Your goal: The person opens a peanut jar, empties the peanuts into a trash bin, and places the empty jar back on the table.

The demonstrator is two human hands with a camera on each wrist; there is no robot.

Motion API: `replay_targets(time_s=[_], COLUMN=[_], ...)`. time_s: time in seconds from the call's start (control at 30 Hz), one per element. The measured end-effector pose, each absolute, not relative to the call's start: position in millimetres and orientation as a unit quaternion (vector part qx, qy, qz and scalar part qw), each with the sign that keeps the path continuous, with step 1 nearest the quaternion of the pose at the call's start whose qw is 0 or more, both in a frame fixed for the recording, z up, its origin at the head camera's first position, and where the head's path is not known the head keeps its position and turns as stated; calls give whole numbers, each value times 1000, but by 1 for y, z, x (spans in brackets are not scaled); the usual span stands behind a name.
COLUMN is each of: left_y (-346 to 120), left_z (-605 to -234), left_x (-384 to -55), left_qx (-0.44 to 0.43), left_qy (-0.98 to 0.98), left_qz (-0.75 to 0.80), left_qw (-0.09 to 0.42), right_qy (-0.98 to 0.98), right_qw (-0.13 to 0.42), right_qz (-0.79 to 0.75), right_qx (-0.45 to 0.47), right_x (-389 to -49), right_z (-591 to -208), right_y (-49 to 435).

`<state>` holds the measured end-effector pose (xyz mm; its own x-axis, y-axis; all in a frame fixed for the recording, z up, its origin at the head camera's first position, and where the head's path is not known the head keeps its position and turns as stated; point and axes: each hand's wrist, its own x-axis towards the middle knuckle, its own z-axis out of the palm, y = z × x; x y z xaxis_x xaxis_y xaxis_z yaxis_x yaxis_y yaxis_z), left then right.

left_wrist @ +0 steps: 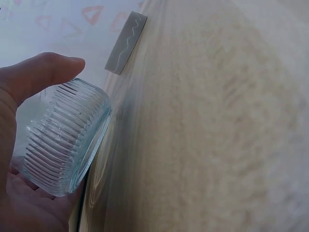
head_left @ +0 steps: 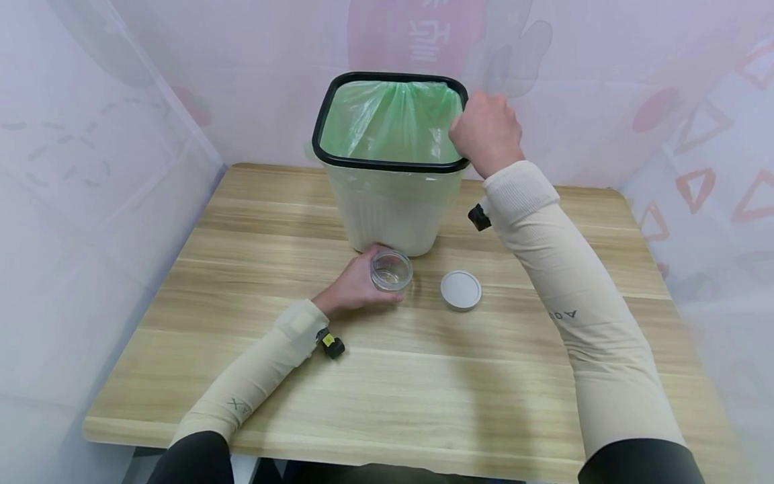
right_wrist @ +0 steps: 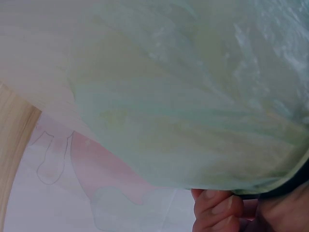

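Observation:
My left hand (head_left: 358, 281) holds a clear glass jar (head_left: 392, 270) low at the table, in front of a bin. In the left wrist view the jar's ribbed side (left_wrist: 67, 137) shows between thumb and fingers, its base close over the wood. To the jar's right lies a round white lid (head_left: 461, 290). The pale trash bin (head_left: 393, 208) stands at the back of the table, lined with a green plastic bag (head_left: 387, 121) under a black rim (head_left: 387, 165). At the rim's right side my right hand (head_left: 488, 131) grips, fingers (right_wrist: 217, 210) curled beneath the edge.
The wooden table (head_left: 363, 396) carries the bin, jar and lid. A printed curtain (head_left: 272, 81) hangs close behind the bin, and similar sheets flank the table left and right. Small wrist cameras (head_left: 332, 346) sit on both beige sleeves.

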<state>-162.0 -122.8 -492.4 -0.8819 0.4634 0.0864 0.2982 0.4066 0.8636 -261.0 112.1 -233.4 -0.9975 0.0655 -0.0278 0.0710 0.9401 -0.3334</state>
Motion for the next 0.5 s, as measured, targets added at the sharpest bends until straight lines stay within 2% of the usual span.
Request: replay_targets(time_s=[0.5], left_y=[-127], left_z=[-491], left_x=[-162], left_qx=[241], left_qy=[831], left_qz=[495], left_qw=[79], right_qy=[985], right_qw=[4], right_qz=[-170], right_qx=[30], right_x=[-261], right_z=[-232], right_y=[111])
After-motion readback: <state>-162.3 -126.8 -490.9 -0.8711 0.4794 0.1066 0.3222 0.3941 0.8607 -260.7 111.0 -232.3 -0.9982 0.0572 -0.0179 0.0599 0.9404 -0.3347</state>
